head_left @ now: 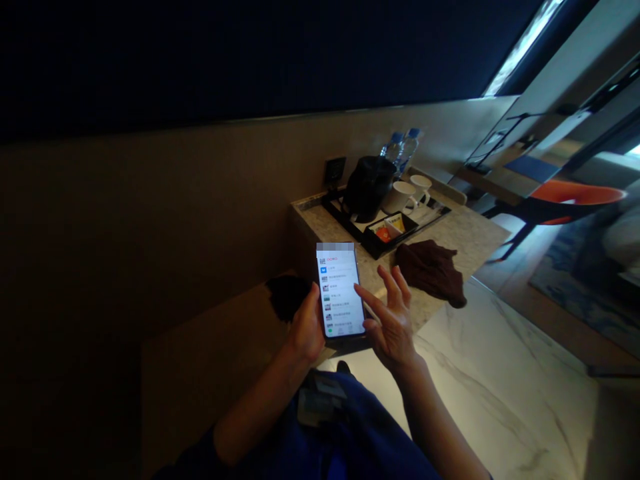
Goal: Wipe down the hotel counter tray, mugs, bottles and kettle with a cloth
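Smartphone (343, 300) with lit screen, held upright in front of the wearer's body, at the near left edge of a stone-patterned worktop (480, 230). The left hand (306, 328) grips it along the left side, its fingers clamped on the casing. The right hand (393, 327) stands at the opposite edge, fingers apart: the index fingertip reaches the margin of the screen, though contact with the glass cannot be determined, and the thumb lies beside the lower right corner. The screen displays a vertical list of entries with small icons; the lettering is too small to read. Beyond the hands, a dark-rimmed tray (343, 220) bears a black kettle (371, 190), two white mugs (399, 198) and a black box (395, 243) containing red and yellow packets (383, 234). Two blue-capped bottles (409, 150) stand behind the kettle. A crumpled brown cloth (433, 270) lies in front of the tray, its lower end at the worktop's edge. Right background: orange chair (575, 193).
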{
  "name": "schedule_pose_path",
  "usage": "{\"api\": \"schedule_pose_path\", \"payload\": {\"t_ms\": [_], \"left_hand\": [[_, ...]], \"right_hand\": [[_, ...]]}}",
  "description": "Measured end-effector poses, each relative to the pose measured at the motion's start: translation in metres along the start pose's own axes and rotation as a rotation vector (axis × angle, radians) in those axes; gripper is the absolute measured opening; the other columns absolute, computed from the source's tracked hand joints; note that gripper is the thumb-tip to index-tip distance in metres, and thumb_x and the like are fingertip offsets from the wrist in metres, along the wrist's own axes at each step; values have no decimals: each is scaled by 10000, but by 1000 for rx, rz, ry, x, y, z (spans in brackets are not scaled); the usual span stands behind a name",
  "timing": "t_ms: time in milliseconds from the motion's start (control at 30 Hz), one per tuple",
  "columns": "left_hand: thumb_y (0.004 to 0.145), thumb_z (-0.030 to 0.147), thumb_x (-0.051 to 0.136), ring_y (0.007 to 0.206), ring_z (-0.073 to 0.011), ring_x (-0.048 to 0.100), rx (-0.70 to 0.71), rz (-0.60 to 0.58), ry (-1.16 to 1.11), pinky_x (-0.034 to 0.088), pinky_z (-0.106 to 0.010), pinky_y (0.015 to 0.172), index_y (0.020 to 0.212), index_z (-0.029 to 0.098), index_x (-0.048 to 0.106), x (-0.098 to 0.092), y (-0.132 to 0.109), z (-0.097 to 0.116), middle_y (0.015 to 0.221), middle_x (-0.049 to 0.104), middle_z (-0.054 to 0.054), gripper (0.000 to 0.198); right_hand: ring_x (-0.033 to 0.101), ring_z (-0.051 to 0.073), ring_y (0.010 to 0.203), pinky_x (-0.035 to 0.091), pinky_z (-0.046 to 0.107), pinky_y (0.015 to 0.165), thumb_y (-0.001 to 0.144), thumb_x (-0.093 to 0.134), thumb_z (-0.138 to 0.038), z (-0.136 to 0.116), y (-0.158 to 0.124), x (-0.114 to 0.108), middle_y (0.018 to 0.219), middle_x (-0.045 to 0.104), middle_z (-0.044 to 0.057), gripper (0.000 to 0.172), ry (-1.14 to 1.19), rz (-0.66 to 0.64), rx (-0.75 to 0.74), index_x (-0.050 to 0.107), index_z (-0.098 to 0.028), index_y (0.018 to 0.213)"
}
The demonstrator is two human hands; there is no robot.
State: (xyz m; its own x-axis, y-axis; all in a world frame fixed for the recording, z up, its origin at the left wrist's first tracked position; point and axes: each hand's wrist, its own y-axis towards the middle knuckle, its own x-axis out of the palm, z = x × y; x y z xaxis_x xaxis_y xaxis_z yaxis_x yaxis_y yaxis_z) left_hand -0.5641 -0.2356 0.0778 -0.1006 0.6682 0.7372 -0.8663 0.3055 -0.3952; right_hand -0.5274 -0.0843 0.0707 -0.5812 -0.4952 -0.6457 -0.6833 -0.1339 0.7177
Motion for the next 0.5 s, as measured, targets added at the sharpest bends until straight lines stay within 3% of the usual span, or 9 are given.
{"api": "schedule_pose_path", "payload": {"t_ms": [267,367,433,500], "left_hand": [[985,344,378,1138,-304,618,-4,26,-37,431,-444,1053,1100,64,674,6,-2,-1,1040,725,-165,423],[983,357,383,1114,-310,631,-12,28,-32,437,-461,1043,1092,75,675,7,-2,-2,1015,730,-159,421],[981,370,387,1087,-315,643,-22,50,-12,447,-480,1027,1094,78,667,8,-3,0,980,735,-155,420],[982,380,380,1049,-316,658,-33,73,8,459,-496,1007,1098,71,652,8,-4,2,955,735,-158,428]], "right_hand": [[128,411,1443,308,637,1086,970,253,-553,-2,-5,8,1570,165,116,592,-18,-79,-16,637,-192,1241],[139,398,1446,322,616,1085,973,259,-554,2,-6,6,1559,193,129,580,-30,-66,-13,606,-191,1264],[176,380,1441,311,596,1099,976,278,-538,17,-5,-2,1535,249,146,558,-70,3,9,586,-184,1278],[216,373,1428,278,584,1120,968,343,-511,48,-1,-11,1501,311,170,527,-164,60,94,577,-163,1289]]}}
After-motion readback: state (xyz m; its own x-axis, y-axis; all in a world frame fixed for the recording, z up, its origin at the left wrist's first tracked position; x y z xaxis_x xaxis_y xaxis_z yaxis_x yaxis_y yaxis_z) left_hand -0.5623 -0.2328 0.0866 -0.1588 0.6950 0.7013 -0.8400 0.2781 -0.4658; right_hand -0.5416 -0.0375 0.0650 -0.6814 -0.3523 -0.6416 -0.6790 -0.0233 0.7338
